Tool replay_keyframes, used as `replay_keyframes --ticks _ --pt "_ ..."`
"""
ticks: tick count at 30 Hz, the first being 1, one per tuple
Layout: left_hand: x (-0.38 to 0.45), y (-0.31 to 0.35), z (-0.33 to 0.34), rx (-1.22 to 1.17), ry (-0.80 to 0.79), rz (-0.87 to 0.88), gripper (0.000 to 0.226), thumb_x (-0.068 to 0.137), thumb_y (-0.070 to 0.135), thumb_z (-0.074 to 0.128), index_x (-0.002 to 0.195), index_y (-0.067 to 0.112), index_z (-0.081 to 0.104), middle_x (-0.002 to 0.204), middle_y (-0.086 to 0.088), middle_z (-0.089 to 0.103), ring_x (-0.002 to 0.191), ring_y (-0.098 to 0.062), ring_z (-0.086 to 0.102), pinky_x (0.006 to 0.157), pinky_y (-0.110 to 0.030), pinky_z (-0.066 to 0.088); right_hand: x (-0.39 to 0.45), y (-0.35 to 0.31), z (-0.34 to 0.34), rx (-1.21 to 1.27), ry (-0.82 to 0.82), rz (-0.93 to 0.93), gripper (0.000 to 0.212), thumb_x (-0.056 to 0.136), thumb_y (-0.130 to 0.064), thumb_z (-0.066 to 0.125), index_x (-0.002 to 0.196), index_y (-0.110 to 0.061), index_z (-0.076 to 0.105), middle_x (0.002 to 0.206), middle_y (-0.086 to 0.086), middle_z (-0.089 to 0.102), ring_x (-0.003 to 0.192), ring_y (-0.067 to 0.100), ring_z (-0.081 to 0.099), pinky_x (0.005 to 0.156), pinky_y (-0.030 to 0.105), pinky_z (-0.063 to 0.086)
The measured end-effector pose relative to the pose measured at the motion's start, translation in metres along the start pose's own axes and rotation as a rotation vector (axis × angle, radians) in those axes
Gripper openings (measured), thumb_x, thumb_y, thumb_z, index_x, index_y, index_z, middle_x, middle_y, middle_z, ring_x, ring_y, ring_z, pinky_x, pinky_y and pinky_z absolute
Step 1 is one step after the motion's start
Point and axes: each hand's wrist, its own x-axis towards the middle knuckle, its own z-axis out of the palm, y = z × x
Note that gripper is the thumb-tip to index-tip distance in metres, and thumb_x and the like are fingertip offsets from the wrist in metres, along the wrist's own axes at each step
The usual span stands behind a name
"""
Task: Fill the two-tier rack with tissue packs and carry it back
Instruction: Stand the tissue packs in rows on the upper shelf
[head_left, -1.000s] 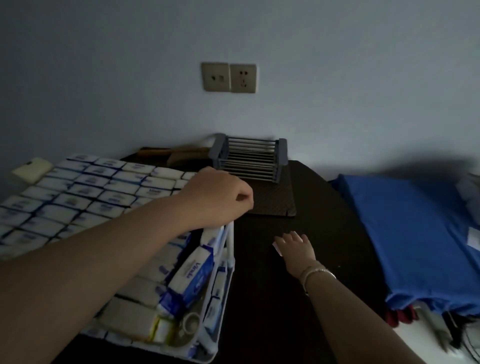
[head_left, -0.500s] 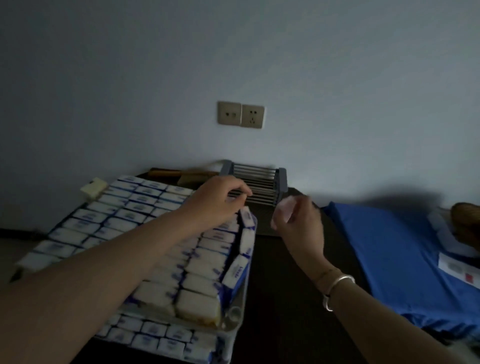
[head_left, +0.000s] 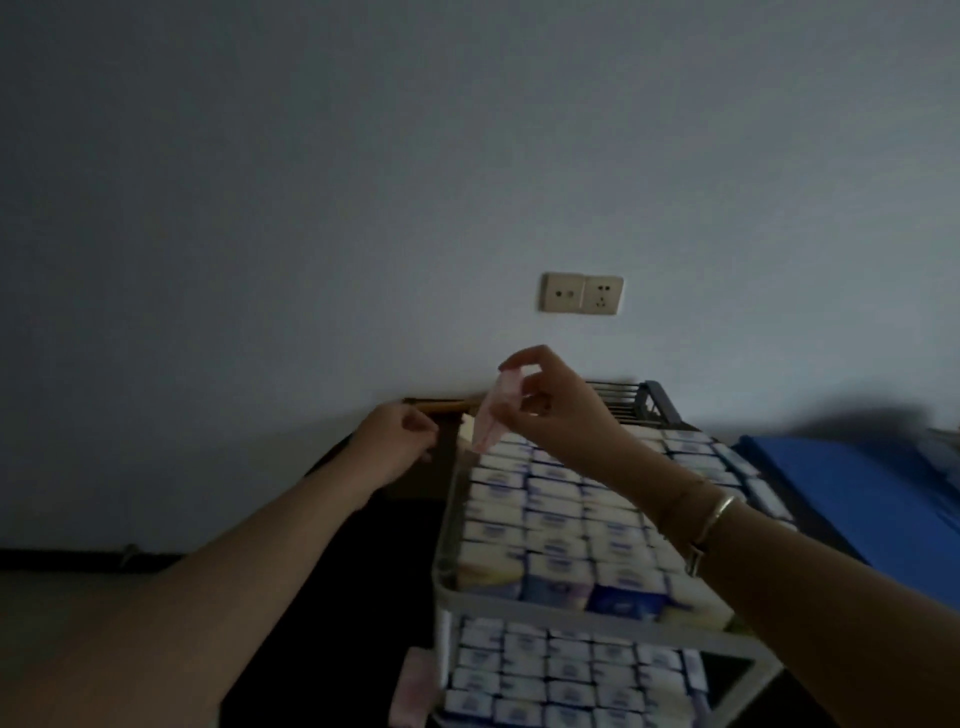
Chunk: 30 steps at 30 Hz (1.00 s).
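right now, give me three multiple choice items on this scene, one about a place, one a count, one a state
1. Where is the wall socket plate?
A. on the wall above the right hand
B. on the floor
C. on the blue cloth

2. How many tiers of the rack hold tissue packs?
A. none
B. one
C. two

3. What is the right hand doing?
A. lying flat on the packs
B. pinching a thin pinkish wrapper
C. gripping the rack's rim

Key: 1 A, the plate sits on the wall just over the raised hand. 2 C, packs fill both the upper and lower tier. 3 B, its fingers hold the wrapper hanging above the rack.
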Motion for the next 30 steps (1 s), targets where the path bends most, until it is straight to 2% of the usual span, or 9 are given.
replay_keyframes --ticks 3,7,9,12,14,16,21,27,30 --pt "-0.003 -0.016 -0.004 -0.141 -0.151 -0.043 0.012 0.090 0.010 0.061 0.080 0.012 0.067 0.080 -0.010 0.067 0.073 -0.020 0.062 0.070 -0.028 0.050 0.008 -0.001 0.034 -0.090 -0.058 0.049 0.033 0.080 -0.020 0.071 0.103 -0.030 0.049 0.097 0.006 0.068 0.088 0.018 0.067 0.079 0.030 0.056" --pt "0.000 -0.022 -0.003 -0.152 -0.149 -0.084 0.026 0.095 0.028 0.055 0.087 0.008 0.069 0.081 -0.012 0.062 0.072 -0.024 0.059 0.061 -0.029 0.051 0.002 -0.007 0.049 -0.416 -0.114 -0.002 0.032 0.084 -0.023 0.065 0.113 -0.019 0.051 0.096 0.000 0.065 0.083 0.015 0.062 0.070 0.026 0.049" --pt "0.002 -0.021 0.000 -0.184 -0.193 -0.094 0.035 0.092 0.040 0.058 0.079 0.009 0.068 0.073 -0.009 0.063 0.067 -0.022 0.060 0.060 -0.028 0.050 0.001 -0.012 0.050 -0.546 -0.139 -0.025 0.032 0.085 -0.024 0.064 0.113 -0.017 0.052 0.098 0.001 0.065 0.085 0.016 0.061 0.071 0.030 0.049" --pt "0.004 -0.017 0.004 -0.342 -0.287 -0.168 0.044 0.080 0.056 0.064 0.068 0.014 0.069 0.066 -0.004 0.070 0.066 -0.018 0.066 0.069 -0.030 0.054 0.003 -0.017 0.051 -0.677 -0.148 -0.007 0.036 0.082 -0.024 0.068 0.114 -0.018 0.054 0.106 0.003 0.065 0.096 0.019 0.060 0.075 0.028 0.046" --pt "0.005 -0.019 0.005 -0.289 -0.354 -0.150 0.052 0.077 0.064 0.062 0.073 0.014 0.073 0.070 -0.002 0.072 0.074 -0.015 0.068 0.070 -0.028 0.053 0.003 -0.019 0.053 -0.757 -0.149 0.013 0.039 0.081 -0.026 0.069 0.117 -0.019 0.056 0.112 0.004 0.062 0.106 0.020 0.055 0.081 0.024 0.041" --pt "0.002 -0.021 0.004 -0.202 -0.407 -0.096 0.054 0.081 0.061 0.060 0.082 0.009 0.074 0.075 -0.002 0.072 0.081 -0.014 0.068 0.069 -0.025 0.052 0.000 -0.020 0.056 -0.858 -0.180 0.056 0.037 0.083 -0.032 0.067 0.118 -0.022 0.059 0.118 0.004 0.053 0.114 0.022 0.046 0.091 0.029 0.041" --pt "0.005 -0.028 0.011 -0.289 -0.379 -0.050 0.021 0.085 0.034 0.069 0.084 0.012 0.068 0.082 -0.006 0.070 0.086 -0.021 0.067 0.093 -0.042 0.053 -0.017 -0.019 0.063 -0.914 -0.174 0.161 0.038 0.088 -0.042 0.056 0.125 -0.032 0.058 0.132 0.002 0.042 0.124 0.024 0.034 0.102 0.040 0.033" --pt "0.002 -0.046 0.011 -0.349 -0.293 -0.031 0.025 0.089 0.041 0.061 0.082 0.017 0.064 0.082 -0.001 0.066 0.080 -0.014 0.063 0.081 -0.035 0.052 -0.027 -0.026 0.071 -0.872 -0.017 0.108 0.033 0.088 -0.027 0.055 0.119 -0.022 0.061 0.131 0.003 0.047 0.124 0.025 0.038 0.102 0.038 0.036" --pt "-0.005 -0.074 0.001 -0.352 -0.227 -0.046 0.023 0.098 0.030 0.047 0.091 0.014 0.063 0.092 -0.005 0.065 0.077 -0.011 0.059 0.065 -0.019 0.046 -0.029 -0.040 0.092 -0.809 0.035 0.009 0.027 0.088 -0.014 0.051 0.111 -0.014 0.065 0.120 0.007 0.054 0.115 0.026 0.046 0.094 0.035 0.040"
